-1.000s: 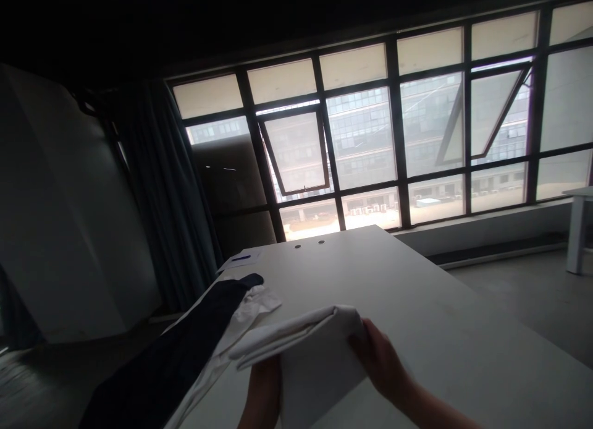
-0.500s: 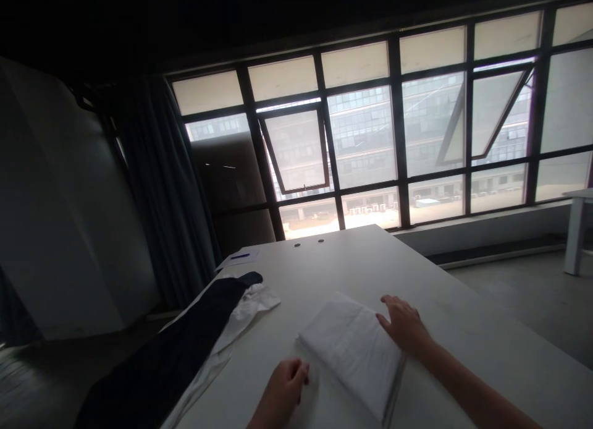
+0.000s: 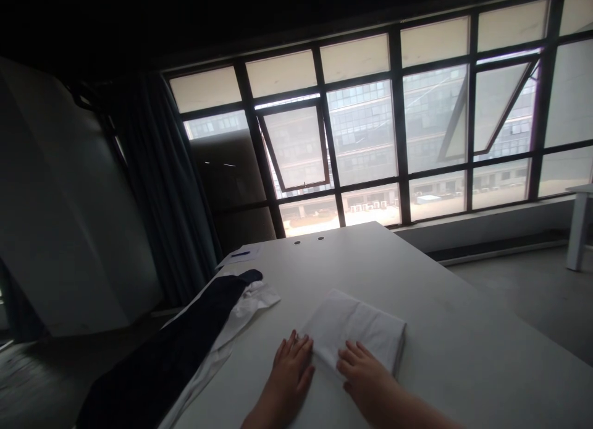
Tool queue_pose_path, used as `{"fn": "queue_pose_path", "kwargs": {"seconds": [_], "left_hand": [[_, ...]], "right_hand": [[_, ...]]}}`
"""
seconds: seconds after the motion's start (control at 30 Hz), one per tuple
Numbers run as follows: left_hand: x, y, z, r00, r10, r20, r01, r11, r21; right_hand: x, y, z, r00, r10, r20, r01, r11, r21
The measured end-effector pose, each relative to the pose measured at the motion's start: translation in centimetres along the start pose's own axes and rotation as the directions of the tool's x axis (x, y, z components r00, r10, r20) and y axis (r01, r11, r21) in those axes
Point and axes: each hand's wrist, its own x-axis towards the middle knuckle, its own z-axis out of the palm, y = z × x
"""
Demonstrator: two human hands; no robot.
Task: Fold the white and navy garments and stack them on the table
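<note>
Lower centre: left hand (image 3: 290,374) and right hand (image 3: 365,374) lie flat, fingers apart, apparently smoothing the cloth (image 3: 365,327) on the bench (image 3: 463,355).

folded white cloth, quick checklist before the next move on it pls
1. Folded white cloth lies flat on the table: ok.
2. Left hand open, fingertips at the cloth's near left edge: ok.
3. Right hand open, flat on the cloth's near edge: ok.
4. Cloth lies apart from the dark garment to its left: ok.
5. Folded layers lined up along the near edge: cannot tell, the hands cover it.
6. Cloth well in from the table's edges: ok.
</note>
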Motion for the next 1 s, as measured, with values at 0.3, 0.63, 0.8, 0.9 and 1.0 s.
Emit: {"fn": "queue_pose_path", "kwargs": {"seconds": [0.3, 0.63, 0.8, 0.9, 1.0], "left_hand": [[-1.1, 4.0, -2.9, 0.996, 0.090, -0.022, -0.093, 0.977, -0.193], [-0.4, 3.2, -0.7, 0.993, 0.110, -0.032, -0.114, 0.965, -0.235], [-0.7, 2.9, -0.8, 0.994, 0.105, 0.010, -0.100, 0.966, -0.240], [-0.9, 2.4, -0.4, 0.993, 0.120, 0.000, -0.116, 0.962, -0.245], [-1.0, 1.8, 0.2, 0.989, 0.144, -0.018, -0.144, 0.959, -0.244]], "right_hand": [[-0.9, 5.2, -7.2, 0.965, 0.255, -0.061, -0.259, 0.962, -0.084], [-0.9, 2.7, -1.2, 0.993, 0.106, -0.050, -0.106, 0.994, -0.007], [0.3, 5.8, -1.4, 0.970, 0.222, -0.095, -0.227, 0.973, -0.050], [0.6, 9.8, -2.6, 0.944, 0.309, -0.114, -0.319, 0.944, -0.080], [0.4, 14.9, -4.6, 0.915, 0.386, -0.117, -0.398, 0.911, -0.107]]}}
